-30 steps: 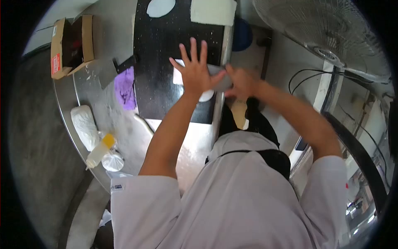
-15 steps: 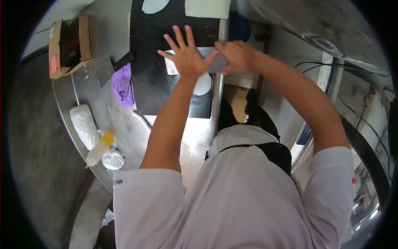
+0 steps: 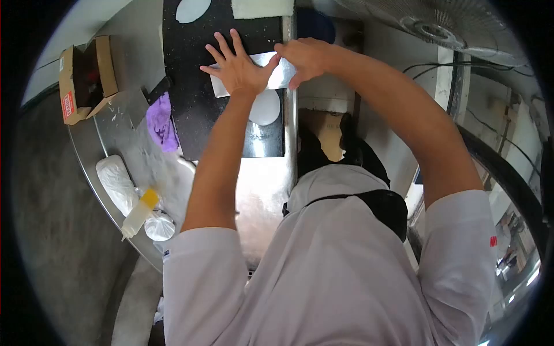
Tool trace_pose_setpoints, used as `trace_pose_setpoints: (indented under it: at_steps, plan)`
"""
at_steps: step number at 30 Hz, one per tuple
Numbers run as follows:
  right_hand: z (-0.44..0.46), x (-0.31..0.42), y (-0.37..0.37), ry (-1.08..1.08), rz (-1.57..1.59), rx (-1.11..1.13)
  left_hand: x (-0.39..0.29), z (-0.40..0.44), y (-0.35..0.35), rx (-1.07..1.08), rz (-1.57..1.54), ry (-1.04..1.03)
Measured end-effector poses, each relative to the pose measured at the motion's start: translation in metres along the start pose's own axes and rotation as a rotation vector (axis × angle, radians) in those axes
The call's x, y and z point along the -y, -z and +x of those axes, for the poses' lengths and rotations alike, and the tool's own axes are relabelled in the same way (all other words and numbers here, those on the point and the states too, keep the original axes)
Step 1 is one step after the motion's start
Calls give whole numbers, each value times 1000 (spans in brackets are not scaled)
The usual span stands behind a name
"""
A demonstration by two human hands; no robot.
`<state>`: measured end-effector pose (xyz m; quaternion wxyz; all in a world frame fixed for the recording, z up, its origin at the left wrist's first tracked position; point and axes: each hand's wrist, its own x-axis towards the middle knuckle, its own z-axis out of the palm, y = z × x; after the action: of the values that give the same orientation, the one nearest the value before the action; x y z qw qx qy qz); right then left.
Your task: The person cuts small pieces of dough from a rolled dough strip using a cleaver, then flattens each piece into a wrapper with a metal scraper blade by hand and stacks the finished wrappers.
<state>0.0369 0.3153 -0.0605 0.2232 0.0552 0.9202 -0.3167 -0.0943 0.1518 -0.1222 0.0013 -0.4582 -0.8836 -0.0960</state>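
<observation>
A broad, shiny rectangular blade (image 3: 279, 74), which looks like a cleaver, lies flat on the black board (image 3: 202, 130). My right hand (image 3: 303, 57) is closed around its right end, and any handle is hidden inside the grip. My left hand (image 3: 236, 69) rests on top of the blade with the fingers spread and the palm down. Whatever is under the blade is hidden. Just below it on the board is a thin white disc, like flattened dough (image 3: 264, 108). A second white disc (image 3: 193, 10) lies at the board's far left corner.
A cream-coloured pad or cloth (image 3: 262, 8) is at the board's far edge. To the left are a purple cloth (image 3: 162, 122), a black-handled flat blade (image 3: 156, 92) and an open cardboard box (image 3: 89, 81). Nearer are a yellow-capped squeeze bottle (image 3: 140, 214) and white plastic bags (image 3: 117, 184).
The camera view has shifted, so the scene sits further left. The blade now reflects brightly and looks tilted differently. Both hands remain on it.
</observation>
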Motion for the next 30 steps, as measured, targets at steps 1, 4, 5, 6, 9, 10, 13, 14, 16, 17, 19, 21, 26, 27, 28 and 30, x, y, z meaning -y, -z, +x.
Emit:
trace_pose_setpoints:
  at_steps: [1, 4, 5, 6, 9, 10, 13, 14, 16, 17, 19, 21, 26, 27, 28, 30]
  plan:
    - [-7, 2, -9, -2, 8, 2, 1, -3, 0, 36, 6, -20]
    - [-16, -11, -52, 63, 136, -66, -10, -21, 0, 109, 48, -72]
    - [-9, -32, -53, 58, 122, -58, -14, -6, -7, 101, 34, -65]
    - [-6, -37, -49, 164, 97, -194, -12, 1, -9, 34, 0, -46]
    - [8, -28, -18, 100, 15, -152, 2, 15, -11, -41, -60, -41]
    - [7, -21, -19, 78, 19, -182, 5, 17, -10, -34, -48, -60]
    - [-14, -17, -44, 63, 119, -114, -1, -8, -13, 13, -17, -105]
    - [-14, -18, -55, 80, 205, -22, -1, -19, -12, 40, 6, -128]
    - [-8, -41, -60, 138, 176, -147, -12, -3, -13, 47, 8, -149]
    - [-10, -42, -70, 213, 195, -254, -10, 1, -7, 42, -12, -154]
    - [-11, -28, -33, 33, 175, -121, -8, 17, -10, -48, -75, -164]
    - [2, -30, -33, 35, 107, -226, -32, 38, 30, 118, 86, -81]
    - [-14, 19, -93, 48, 249, -208, 38, -24, 1, 38, -31, -384]
    - [-16, 22, -96, -12, 258, -201, 36, -26, 6, 48, -63, -369]
    - [-13, 9, -88, -20, 233, -198, 31, -10, 4, 8, -101, -413]
    - [-5, 8, -87, 19, 269, -329, 36, 3, 9, -54, -135, -439]
